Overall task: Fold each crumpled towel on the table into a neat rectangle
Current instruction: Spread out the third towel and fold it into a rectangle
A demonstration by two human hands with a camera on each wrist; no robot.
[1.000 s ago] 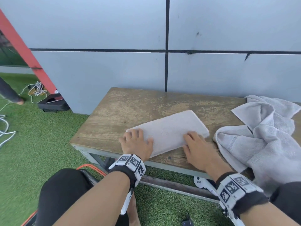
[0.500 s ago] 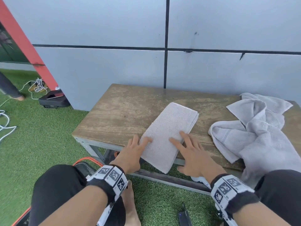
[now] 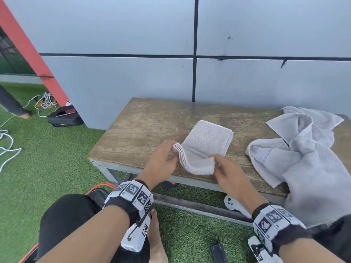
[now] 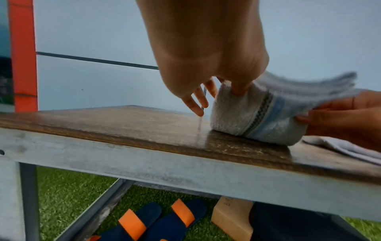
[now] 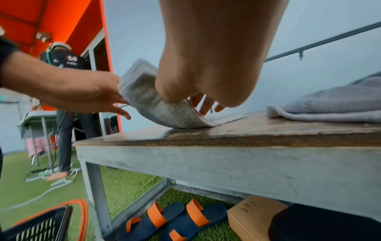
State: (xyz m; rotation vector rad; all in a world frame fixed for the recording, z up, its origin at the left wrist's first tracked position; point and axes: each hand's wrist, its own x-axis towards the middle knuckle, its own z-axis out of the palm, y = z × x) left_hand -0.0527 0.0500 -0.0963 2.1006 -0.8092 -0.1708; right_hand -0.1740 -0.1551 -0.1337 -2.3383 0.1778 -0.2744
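Note:
A pale grey folded towel (image 3: 206, 143) lies on the wooden table (image 3: 144, 128) near its front edge. Its near end is lifted and curled up off the wood. My left hand (image 3: 165, 158) pinches the near left corner (image 4: 237, 104), thumb on top. My right hand (image 3: 226, 171) pinches the near right corner (image 5: 164, 104). The towel's far half stays flat on the table. A second grey towel (image 3: 303, 152) lies crumpled at the table's right end and hangs over the front edge (image 5: 329, 104).
A grey panelled wall (image 3: 247, 78) stands right behind the table. Under the table lie blue and orange sandals (image 5: 175, 218) and a cardboard box (image 5: 253, 216). Green turf, white cables (image 3: 7, 141) and a black case (image 3: 64, 116) are to the left. Another person stands far left (image 5: 66, 114).
The towel was turned lengthwise and slid toward me under flat hands. Now both hands have taken its near corners and raised that end off the table.

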